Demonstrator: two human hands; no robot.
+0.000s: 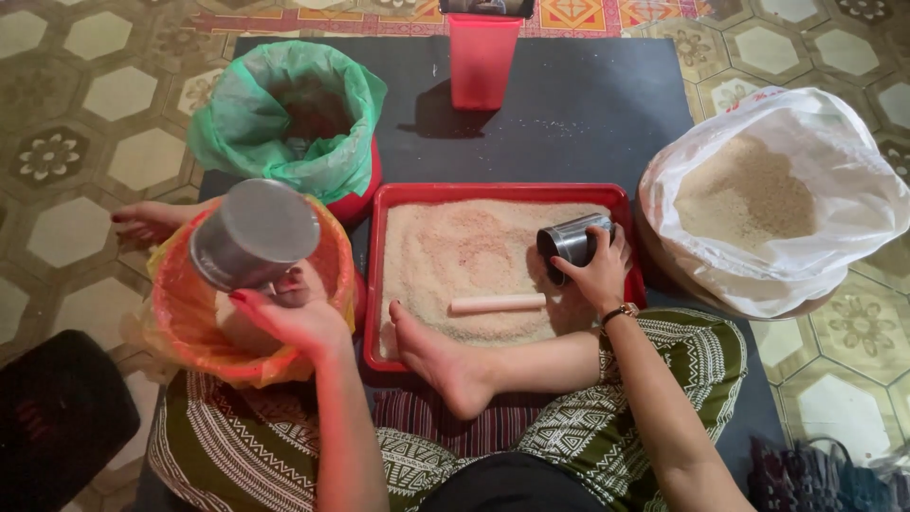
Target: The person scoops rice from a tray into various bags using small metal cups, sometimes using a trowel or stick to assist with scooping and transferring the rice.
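1. Patterned floor tiles (pixel 90 95) surround a dark mat (pixel 588 104), on which a person sits cross-legged with a bare foot (pixel 441 360) against a red tray (pixel 502 192).
2. Rice covers the tray's bottom, and a pale stick (pixel 498 303) lies on the rice near the front edge.
3. Left hand (pixel 289 313) holds a large metal can (pixel 254 234), fingers wrapped about its lower side; the can is tipped over an orange bag (pixel 171 313) that lines a bucket left of the tray.
4. Right hand (pixel 597 270) grips a small metal cup (pixel 569 242), lying on its side with its mouth to the left, on the rice at the tray's right end.
5. Behind the orange bag stands a bucket lined with a green bag (pixel 246 123).
6. To the right of the tray, a white bag (pixel 853 209) stands open, full of rice.
7. At the mat's far edge stands a red bin (pixel 482 62).
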